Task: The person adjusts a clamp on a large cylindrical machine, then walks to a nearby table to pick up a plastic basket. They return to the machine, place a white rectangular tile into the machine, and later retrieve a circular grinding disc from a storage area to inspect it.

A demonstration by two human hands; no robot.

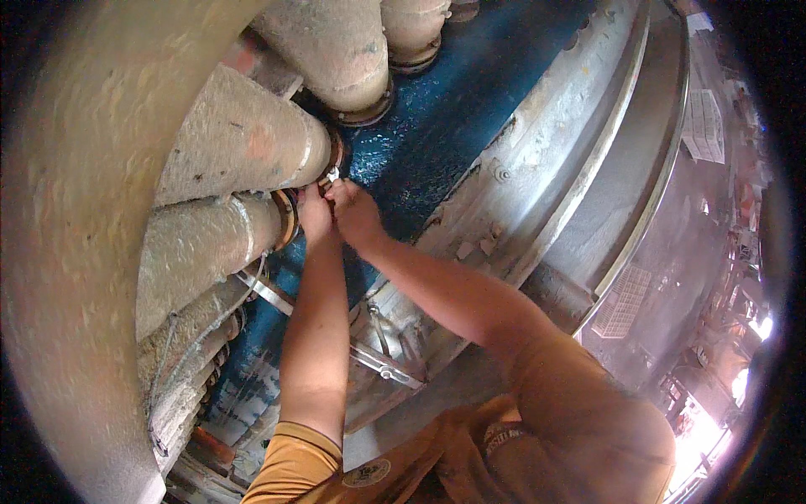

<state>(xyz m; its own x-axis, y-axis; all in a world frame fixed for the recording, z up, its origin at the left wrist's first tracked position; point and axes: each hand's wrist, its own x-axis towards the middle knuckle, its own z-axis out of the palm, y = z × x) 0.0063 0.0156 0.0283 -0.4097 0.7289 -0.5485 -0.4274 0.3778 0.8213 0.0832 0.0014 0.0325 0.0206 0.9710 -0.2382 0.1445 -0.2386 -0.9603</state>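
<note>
Both hands meet at the rusty rim (pixel 337 151) around the end of a thick, dusty tan pipe (pixel 260 139). My left hand (pixel 314 215) is closed there, its fingers mostly hidden by the rim. Beside it, my right hand (pixel 356 215) is closed with its fingertips pinched together. A small, bright metallic piece (pixel 333 175) shows just above the fingertips; its kind is too small to make out. Below, another tan pipe (pixel 214 231) ends in a rusty ring (pixel 287 217) close to my left hand. A glossy dark blue surface (pixel 395 160) lies behind the hands.
More tan pipes (pixel 327 50) line up above and below. A large curved beige surface (pixel 84 252) fills the left side. A pale curved metal rim (pixel 579 168) sweeps along the right. A slotted metal bar (pixel 384 370) crosses under my forearms. White crates (pixel 623 302) stand on the floor beyond.
</note>
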